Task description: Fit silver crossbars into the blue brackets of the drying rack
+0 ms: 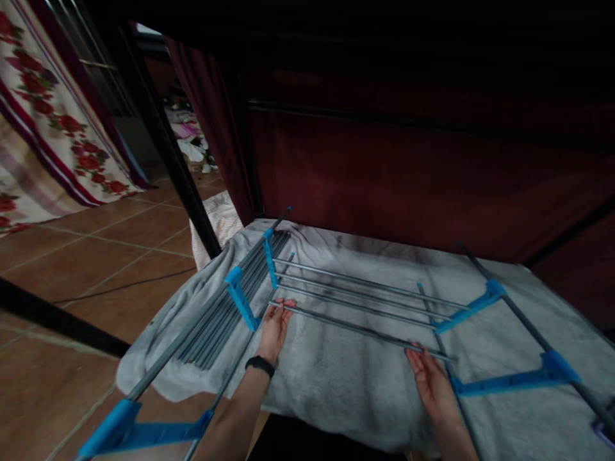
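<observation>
A drying rack of grey metal rods (358, 285) and blue plastic brackets (240, 296) lies on a white blanket (346, 378). My left hand (275, 326), with a black band at the wrist, holds the near end of the closest grey rod (355, 328), fingers curled over it next to a blue bracket. My right hand (430, 376) reaches up to the same rod's right end, fingertips touching it, fingers fairly straight. A bundle of folded rods (225, 314) lies to the left of my left hand.
A dark red curtain (408, 166) hangs behind the blanket. A black post (163, 141) stands at the left. Terracotta floor tiles (96, 256) spread to the left, with a floral cloth (52, 121) hanging beyond. More blue brackets (519, 381) sit at right and at bottom left.
</observation>
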Available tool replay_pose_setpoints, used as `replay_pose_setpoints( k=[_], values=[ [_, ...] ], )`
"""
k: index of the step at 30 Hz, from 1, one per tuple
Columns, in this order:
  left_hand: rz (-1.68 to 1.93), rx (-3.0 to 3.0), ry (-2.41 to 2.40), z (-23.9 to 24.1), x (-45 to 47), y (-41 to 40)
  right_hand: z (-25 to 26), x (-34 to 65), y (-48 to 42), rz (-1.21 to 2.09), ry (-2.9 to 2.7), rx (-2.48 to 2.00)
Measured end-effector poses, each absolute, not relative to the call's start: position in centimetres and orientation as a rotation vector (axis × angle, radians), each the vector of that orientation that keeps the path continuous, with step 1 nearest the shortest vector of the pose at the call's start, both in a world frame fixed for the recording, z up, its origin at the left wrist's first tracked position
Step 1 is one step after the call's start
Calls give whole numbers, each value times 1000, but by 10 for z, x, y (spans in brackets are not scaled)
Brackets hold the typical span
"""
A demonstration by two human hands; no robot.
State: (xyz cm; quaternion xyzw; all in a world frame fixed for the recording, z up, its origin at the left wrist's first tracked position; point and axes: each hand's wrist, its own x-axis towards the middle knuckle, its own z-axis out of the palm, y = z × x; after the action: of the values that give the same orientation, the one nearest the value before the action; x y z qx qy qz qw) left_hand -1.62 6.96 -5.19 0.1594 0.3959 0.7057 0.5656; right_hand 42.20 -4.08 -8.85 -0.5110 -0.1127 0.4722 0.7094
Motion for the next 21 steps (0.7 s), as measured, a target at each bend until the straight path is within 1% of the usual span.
replay_pose_setpoints(
  k=[8, 21],
  values=[
    [1591, 409, 994, -42, -19, 70, -83, 415, -35, 1067, -201, -996],
    [1550, 366, 1067, -24, -15, 70, -75, 409, -34, 1090, -202, -956]
  ],
)
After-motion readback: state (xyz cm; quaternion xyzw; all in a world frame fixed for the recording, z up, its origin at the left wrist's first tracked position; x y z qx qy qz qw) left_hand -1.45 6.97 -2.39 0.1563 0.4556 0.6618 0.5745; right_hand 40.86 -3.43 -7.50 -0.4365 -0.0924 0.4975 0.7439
